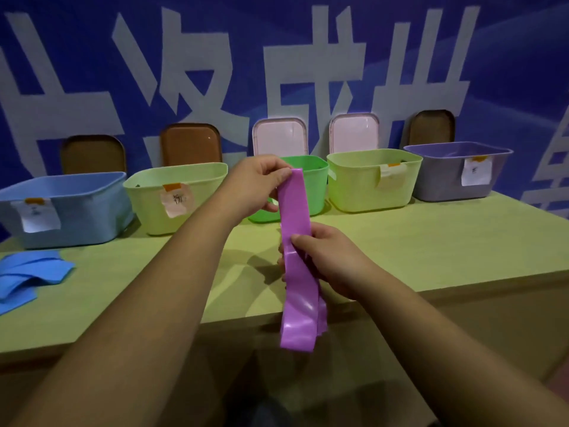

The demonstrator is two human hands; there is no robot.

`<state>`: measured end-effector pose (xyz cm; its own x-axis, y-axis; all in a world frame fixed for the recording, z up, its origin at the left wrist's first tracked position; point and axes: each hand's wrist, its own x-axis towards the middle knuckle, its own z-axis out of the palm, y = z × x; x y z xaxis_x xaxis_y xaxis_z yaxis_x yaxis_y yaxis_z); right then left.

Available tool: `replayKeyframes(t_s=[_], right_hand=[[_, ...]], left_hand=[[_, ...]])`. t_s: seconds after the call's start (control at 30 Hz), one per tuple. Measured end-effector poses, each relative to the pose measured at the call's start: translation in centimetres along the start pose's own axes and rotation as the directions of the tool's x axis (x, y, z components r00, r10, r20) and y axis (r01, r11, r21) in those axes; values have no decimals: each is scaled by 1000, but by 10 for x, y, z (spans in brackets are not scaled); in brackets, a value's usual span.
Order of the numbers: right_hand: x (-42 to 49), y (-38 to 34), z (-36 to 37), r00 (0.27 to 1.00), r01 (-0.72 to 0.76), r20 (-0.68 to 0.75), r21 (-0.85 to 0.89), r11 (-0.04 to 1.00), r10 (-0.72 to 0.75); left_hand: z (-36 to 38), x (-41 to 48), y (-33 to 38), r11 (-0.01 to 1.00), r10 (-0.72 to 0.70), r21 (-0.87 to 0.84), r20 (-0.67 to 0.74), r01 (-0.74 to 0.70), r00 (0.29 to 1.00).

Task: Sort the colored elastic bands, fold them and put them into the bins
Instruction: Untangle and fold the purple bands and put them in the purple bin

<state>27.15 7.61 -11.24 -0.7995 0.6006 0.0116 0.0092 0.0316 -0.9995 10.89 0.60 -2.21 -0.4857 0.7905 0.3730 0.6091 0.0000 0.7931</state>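
Currently, left hand (264, 183) pinches the purple band (295, 211) at its top, right hand (323, 260) grips its middle above the worktop (431, 241); slick elastic may slip, spoiling the fold.

A blue wall (523, 57) with huge pale characters rises beyond the left hand (261, 183). A yellow-green table (431, 248) spreads beneath the right hand (329, 260).

The 2 bare forearms reach forward from the lower corners. The left hand (261, 183) is raised higher and farther out, its thumb and fingertips pinching the top end of the purple band (295, 208). The right hand (326, 260) sits lower, over the near edge of the worktop (431, 241), fingers curled round the band's middle
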Motion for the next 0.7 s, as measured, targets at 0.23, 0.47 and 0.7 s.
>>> replayKeyframes(t_s=[0.23, 0.47, 0.7], right_hand=[[27, 15, 1, 979, 92, -128, -406, 909, -156], [60, 20, -11, 971, 81, -148, -529, 845, -186], [73, 21, -20, 975, 21, -138, -720, 693, -173]], left_hand=[[11, 25, -52, 999, -48, -24, -7, 48, 999], [28, 47, -78, 996, -29, 86, -66, 34, 997], [46, 59, -100, 986, -11, 166, -39, 17, 999]])
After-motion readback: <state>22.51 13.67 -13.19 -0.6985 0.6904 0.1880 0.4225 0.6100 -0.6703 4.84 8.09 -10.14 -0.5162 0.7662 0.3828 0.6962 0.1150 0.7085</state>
